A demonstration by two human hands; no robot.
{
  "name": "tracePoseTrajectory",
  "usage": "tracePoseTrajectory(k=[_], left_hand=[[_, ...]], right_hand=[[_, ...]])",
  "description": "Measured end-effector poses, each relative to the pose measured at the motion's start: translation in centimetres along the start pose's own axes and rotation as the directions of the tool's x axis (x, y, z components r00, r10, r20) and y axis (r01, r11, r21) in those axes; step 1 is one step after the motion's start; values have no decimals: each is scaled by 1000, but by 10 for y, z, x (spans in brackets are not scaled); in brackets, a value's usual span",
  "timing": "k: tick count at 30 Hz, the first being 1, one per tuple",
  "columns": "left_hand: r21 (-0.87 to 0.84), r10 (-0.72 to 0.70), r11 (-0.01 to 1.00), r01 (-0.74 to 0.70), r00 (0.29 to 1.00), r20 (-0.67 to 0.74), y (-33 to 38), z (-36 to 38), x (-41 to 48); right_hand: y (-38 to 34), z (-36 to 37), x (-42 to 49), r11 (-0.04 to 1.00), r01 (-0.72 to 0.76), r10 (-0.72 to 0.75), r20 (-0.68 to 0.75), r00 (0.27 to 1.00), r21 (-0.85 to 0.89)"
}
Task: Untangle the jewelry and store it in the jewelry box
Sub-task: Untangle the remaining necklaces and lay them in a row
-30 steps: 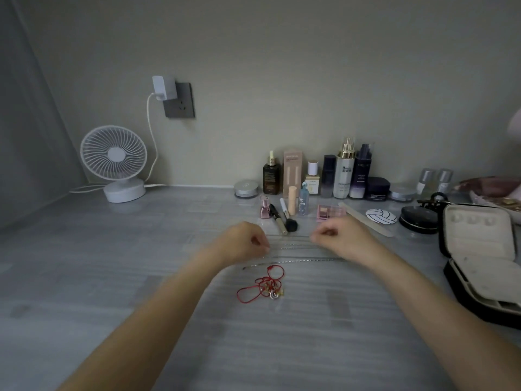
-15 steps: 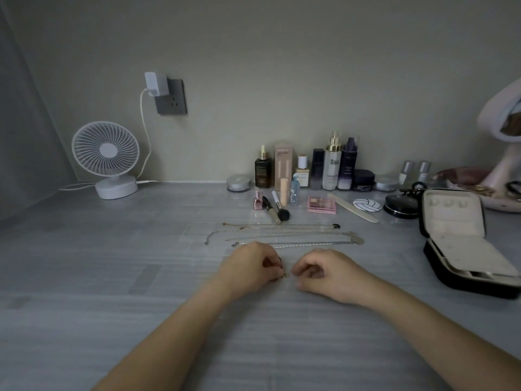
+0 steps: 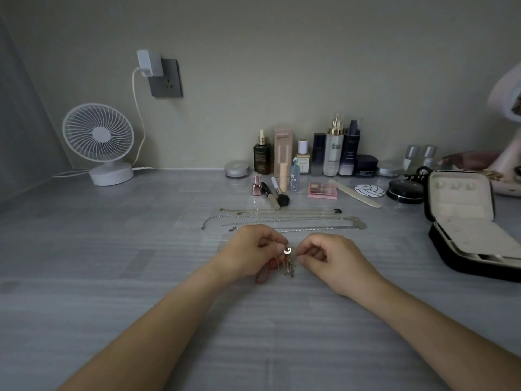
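Observation:
A tangle of red cord and small silver charms [image 3: 282, 265] hangs just above the grey table between my hands. My left hand [image 3: 251, 251] pinches its top, where a round silver bead shows at my fingertips. My right hand [image 3: 329, 256] is curled close beside it, fingertips at the charms; whether it grips them I cannot tell. Several thin chains [image 3: 282, 221] lie straightened in rows just beyond my hands. The black jewelry box [image 3: 462, 221] stands open at the right, its pale lining showing.
Cosmetics bottles [image 3: 332, 153] line the back wall, with a pink palette [image 3: 322, 189], brushes and a nail file [image 3: 355, 196] in front. A white fan [image 3: 98, 142] stands at the back left. A round black compact [image 3: 404, 191] sits next to the box.
My hands came back from the laid-out chains toward me, closed on the red cord tangle and lifted it slightly off the table.

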State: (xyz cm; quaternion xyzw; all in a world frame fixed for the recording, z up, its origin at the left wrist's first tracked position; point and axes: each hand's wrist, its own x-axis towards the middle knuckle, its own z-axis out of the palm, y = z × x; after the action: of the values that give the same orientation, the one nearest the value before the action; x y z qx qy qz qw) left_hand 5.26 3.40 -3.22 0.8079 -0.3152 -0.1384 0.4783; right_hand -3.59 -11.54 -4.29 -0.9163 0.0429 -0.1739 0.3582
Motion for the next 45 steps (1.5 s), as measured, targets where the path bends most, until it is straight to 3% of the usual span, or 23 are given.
tracePoseTrajectory(k=[7, 17, 23, 31, 35, 37, 41, 45], left_hand=[[-144, -40, 989, 44, 999, 32, 3, 0, -2], [-162, -7, 987, 13, 999, 37, 10, -2, -5], [-188, 19, 982, 2, 994, 109, 14, 0, -10], [-138, 3, 990, 13, 993, 115, 14, 1, -9], [-154, -18, 988, 17, 1000, -1, 15, -7, -7], [-118, -39, 993, 29, 996, -83, 14, -15, -5], [109, -85, 989, 103, 984, -156, 8, -19, -1], [300, -72, 947, 117, 985, -158, -1, -19, 1]], right_hand=[[-3, 1, -2, 1000, 10, -10, -24, 1000, 18], [-4, 2, -2, 996, 59, -55, -70, 996, 60], [-8, 3, 2, 990, 90, -76, -135, 988, 105], [-10, -2, 3, 966, 113, -76, -161, 984, 234], [-9, -5, 6, 946, 69, -24, -145, 989, 316], [-6, -5, 6, 968, 43, -17, -106, 994, 248], [-3, 2, 3, 984, 89, -80, 58, 995, -155], [-7, 7, 1, 959, 152, -120, 144, 982, -238]])
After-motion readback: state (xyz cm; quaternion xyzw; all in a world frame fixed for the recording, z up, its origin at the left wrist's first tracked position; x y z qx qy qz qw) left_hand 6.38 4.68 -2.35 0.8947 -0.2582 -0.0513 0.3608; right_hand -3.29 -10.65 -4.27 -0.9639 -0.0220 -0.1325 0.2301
